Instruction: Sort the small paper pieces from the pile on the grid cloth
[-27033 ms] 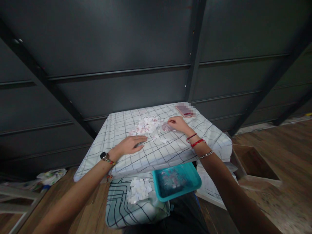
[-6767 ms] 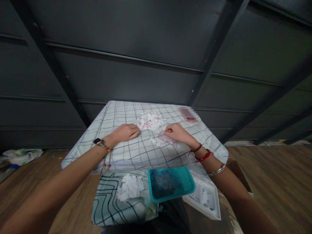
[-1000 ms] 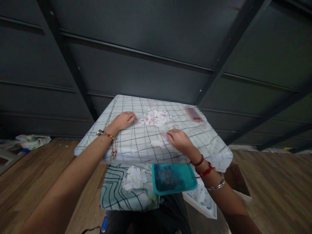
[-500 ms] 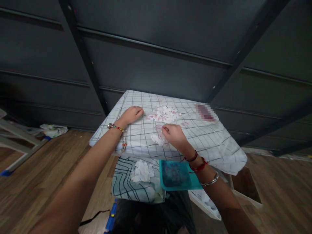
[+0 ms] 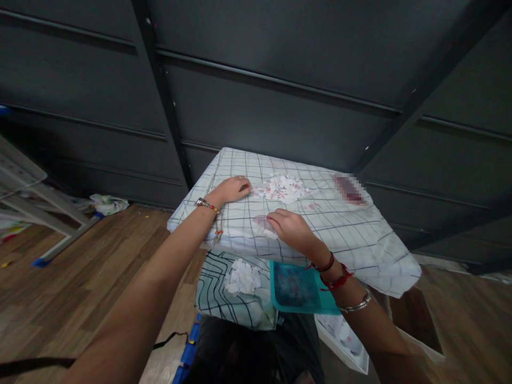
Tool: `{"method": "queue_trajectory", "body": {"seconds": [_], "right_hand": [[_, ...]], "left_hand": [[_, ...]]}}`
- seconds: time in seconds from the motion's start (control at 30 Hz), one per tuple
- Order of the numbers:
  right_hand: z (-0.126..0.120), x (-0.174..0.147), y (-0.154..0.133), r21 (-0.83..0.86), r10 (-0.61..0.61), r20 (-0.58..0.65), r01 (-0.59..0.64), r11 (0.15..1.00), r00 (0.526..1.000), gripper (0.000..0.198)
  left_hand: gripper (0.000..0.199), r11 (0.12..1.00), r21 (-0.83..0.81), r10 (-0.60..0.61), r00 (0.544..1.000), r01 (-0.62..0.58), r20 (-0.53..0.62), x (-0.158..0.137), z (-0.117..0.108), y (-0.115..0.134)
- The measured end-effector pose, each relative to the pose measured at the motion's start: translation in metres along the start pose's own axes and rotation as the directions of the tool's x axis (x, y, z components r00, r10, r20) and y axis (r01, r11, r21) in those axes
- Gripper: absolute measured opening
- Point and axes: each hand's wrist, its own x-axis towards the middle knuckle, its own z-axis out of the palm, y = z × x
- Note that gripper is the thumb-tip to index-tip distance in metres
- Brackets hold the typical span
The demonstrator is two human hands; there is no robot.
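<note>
My left hand (image 5: 235, 189) rests on the checked cloth with its fingers curled together, just left of a heap of small white pieces with pinkish marks (image 5: 285, 188). What its fingertips hold, if anything, is hidden. My right hand (image 5: 293, 229) is closed in a pinch nearer the table's front edge. Beside its fingertips lies a thin pinkish-purple piece (image 5: 262, 221), with white bits partly covered by the hand. I cannot make out what is in the pinch. A second heap of white pieces (image 5: 242, 277) lies on a patterned cloth (image 5: 214, 290) at my lap.
A teal tray (image 5: 273, 290) sits below my right forearm. A blurred dark red item (image 5: 350, 189) lies at the table's right rear. A white box (image 5: 344, 349) is low on the right. Dark panels (image 5: 272, 114) stand behind the table; a metal frame (image 5: 68, 229) is at left.
The view has shifted, so the whole table appears further right. My right hand now covers more of the white bits beside the pinkish piece. My left hand stays by the far heap.
</note>
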Motion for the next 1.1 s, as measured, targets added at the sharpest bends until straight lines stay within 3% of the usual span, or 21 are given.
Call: {"method": "queue_trajectory", "body": {"seconds": [0.37, 0.57, 0.77, 1.1], "right_hand": [[-0.004, -0.01, -0.026, -0.048, -0.088, 0.022, 0.089, 0.995, 0.996, 0.026], [-0.004, -0.006, -0.013, -0.076, 0.053, -0.066, -0.058, 0.995, 0.996, 0.028], [-0.004, -0.008, -0.016, -0.191, 0.196, -0.028, -0.197, 0.962, 0.98, 0.029], [-0.003, -0.01, -0.051, -0.076, 0.15, 0.005, -0.149, 0.986, 0.989, 0.024]], "left_hand": [[0.045, 1.0, 0.01, -0.029, 0.995, 0.029, 0.099, -0.007, 0.013, -0.005], [0.047, 0.998, -0.048, -0.042, 0.994, 0.047, 0.101, -0.007, 0.012, -0.006], [0.048, 0.996, -0.068, -0.052, 0.995, 0.058, 0.081, -0.005, 0.014, -0.01], [0.046, 0.996, -0.078, -0.039, 0.997, 0.045, 0.071, -0.002, 0.018, -0.019]]}}
